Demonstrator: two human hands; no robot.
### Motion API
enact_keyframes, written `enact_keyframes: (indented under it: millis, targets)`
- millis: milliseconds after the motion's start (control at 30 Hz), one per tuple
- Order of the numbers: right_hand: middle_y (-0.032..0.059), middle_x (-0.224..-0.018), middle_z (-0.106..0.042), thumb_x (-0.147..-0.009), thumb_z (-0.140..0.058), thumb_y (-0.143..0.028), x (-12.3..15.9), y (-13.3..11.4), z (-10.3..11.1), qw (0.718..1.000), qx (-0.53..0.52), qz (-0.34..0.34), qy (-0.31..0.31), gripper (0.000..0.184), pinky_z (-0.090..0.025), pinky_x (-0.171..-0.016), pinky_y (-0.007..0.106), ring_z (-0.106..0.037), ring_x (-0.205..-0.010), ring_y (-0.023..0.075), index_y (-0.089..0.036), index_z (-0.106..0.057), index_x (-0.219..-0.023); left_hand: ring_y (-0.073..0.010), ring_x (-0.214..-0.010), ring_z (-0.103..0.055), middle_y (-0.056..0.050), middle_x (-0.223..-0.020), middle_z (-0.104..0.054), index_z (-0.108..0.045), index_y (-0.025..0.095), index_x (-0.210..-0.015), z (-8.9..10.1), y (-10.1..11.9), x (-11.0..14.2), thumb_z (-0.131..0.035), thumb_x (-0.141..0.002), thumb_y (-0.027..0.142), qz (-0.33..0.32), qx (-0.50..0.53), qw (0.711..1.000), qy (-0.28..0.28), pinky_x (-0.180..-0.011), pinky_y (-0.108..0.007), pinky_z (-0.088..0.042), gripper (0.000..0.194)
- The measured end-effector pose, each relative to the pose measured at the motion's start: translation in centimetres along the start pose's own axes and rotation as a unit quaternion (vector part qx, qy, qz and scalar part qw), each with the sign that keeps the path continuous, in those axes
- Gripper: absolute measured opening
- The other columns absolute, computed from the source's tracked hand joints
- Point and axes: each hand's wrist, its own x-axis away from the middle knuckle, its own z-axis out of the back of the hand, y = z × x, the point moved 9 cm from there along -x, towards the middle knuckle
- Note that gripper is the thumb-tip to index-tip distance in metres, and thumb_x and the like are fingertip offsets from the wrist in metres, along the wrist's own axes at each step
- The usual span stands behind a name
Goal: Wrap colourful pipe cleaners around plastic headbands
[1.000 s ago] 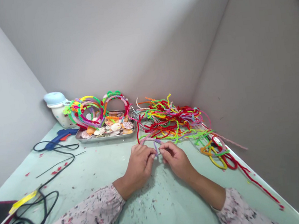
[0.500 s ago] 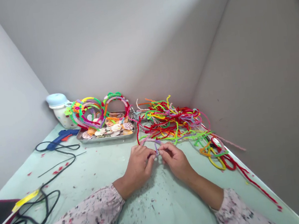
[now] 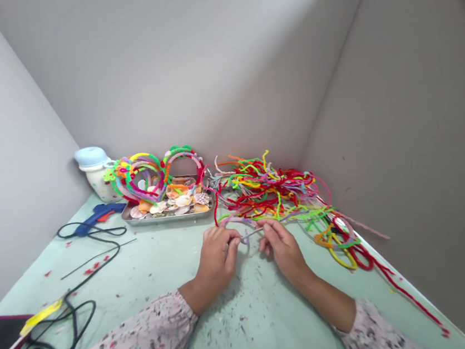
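Observation:
My left hand is closed, thumb and forefinger pinching pipe cleaner at the middle of the table. A thin greyish-purple pipe cleaner runs from that pinch across to my right hand, whose thumb and forefinger close on its far end. A short purple piece stands crosswise on it, close to my left fingertips. Behind my hands a pale pink and lilac length arches away; where it joins the held piece is hidden.
A metal tray of shells carries colourful fuzzy headbands. Right of it lies a tangled heap of pipe cleaners, with yellow-handled scissors nearby. At left are a blue glue gun, its black cord and a lidded cup.
My right hand has moved slightly right, away from the left, drawing the thin strand out between them. The left hand keeps its pinch. The whole view has shifted a little.

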Motion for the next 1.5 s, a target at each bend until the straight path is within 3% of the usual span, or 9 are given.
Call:
enact_keyframes:
  millis: [200,300,400,533,667,867,1067,1500]
  targets:
    - [0.0003,-0.07,-0.061,-0.089,-0.049,-0.048,0.2,-1.1,1.4,0.997,0.0,0.026,0.07,0.035,-0.043,-0.055,0.025,-0.052,-0.059,0.0143,-0.02,-0.055,-0.109,-0.0194,-0.087,-0.054,-0.004,-0.085,-0.061,-0.059,0.019,-0.089,0.5,-0.4,0.0,-0.043,-0.094,0.025,0.014,0.045,0.999,0.024,-0.083,-0.034,-0.038,0.017]
    - [-0.0015,-0.066,-0.057,-0.088,-0.053,-0.044,0.6,-2.1,1.9,0.993,0.015,0.07,0.096,0.026,-0.043,-0.057,0.025,-0.052,-0.06,0.014,-0.021,-0.056,-0.1,-0.0195,-0.09,-0.055,-0.005,-0.09,-0.061,-0.058,0.019,-0.092,0.9,-1.0,0.2,-0.043,-0.094,0.027,0.039,0.066,0.996,0.048,-0.085,-0.033,-0.04,0.017]
    - [0.0001,-0.072,-0.057,-0.089,-0.052,-0.04,0.8,-2.7,0.7,0.992,0.05,0.103,0.043,0.021,-0.045,-0.061,0.027,-0.054,-0.063,0.0141,-0.02,-0.059,-0.092,-0.0197,-0.091,-0.056,-0.006,-0.092,-0.062,-0.058,0.019,-0.094,1.1,-1.7,0.3,-0.044,-0.094,0.03,0.081,0.091,0.99,0.067,-0.081,-0.032,-0.043,0.018]
    - [0.0074,-0.106,-0.058,-0.088,-0.055,-0.036,1.0,-2.6,-1.3,0.988,0.081,0.122,-0.058,0.026,-0.049,-0.065,0.029,-0.058,-0.073,0.0154,-0.022,-0.063,-0.108,-0.0182,-0.087,-0.057,-0.005,-0.092,-0.063,-0.057,0.018,-0.095,0.8,-2.3,0.5,-0.043,-0.094,0.032,0.12,0.135,0.982,0.061,-0.075,-0.029,-0.044,0.019]
    - [0.0085,-0.117,-0.055,-0.087,-0.057,-0.033,1.2,-2.5,-2.3,0.981,0.092,0.139,-0.1,0.031,-0.051,-0.071,0.03,-0.06,-0.08,0.016,-0.025,-0.06,-0.117,-0.0169,-0.084,-0.057,-0.004,-0.09,-0.062,-0.056,0.018,-0.096,0.3,-2.0,0.5,-0.043,-0.094,0.031,0.114,0.148,0.982,0.034,-0.073,-0.028,-0.044,0.018]
    - [0.0065,-0.103,-0.061,-0.085,-0.06,-0.027,1.5,-2.8,-2.9,0.974,0.116,0.15,-0.122,0.024,-0.049,-0.065,0.028,-0.058,-0.073,0.0143,-0.022,-0.065,-0.108,-0.0171,-0.085,-0.056,-0.005,-0.091,-0.06,-0.054,0.018,-0.094,-0.2,-1.6,0.5,-0.043,-0.093,0.025,0.098,0.126,0.987,0.012,-0.075,-0.029,-0.044,0.014]
    - [0.0029,-0.082,-0.062,-0.085,-0.059,-0.025,1.5,-3.5,-2.3,0.968,0.168,0.168,-0.082,0.014,-0.042,-0.058,0.026,-0.051,-0.062,0.0127,-0.021,-0.07,-0.093,-0.0181,-0.087,-0.055,-0.005,-0.09,-0.06,-0.055,0.018,-0.094,-0.3,-1.1,0.3,-0.044,-0.092,0.021,0.074,0.078,0.994,0.008,-0.078,-0.031,-0.043,0.012]
    - [0.0016,-0.072,-0.059,-0.085,-0.058,-0.025,1.8,-4.2,-2.2,0.959,0.2,0.188,-0.065,0.015,-0.04,-0.055,0.026,-0.046,-0.056,0.0123,-0.02,-0.07,-0.09,-0.0198,-0.084,-0.053,-0.005,-0.085,-0.057,-0.054,0.018,-0.087,-0.1,-0.5,0.2,-0.041,-0.091,0.017,0.039,0.04,0.998,0.016,-0.078,-0.034,-0.042,0.013]
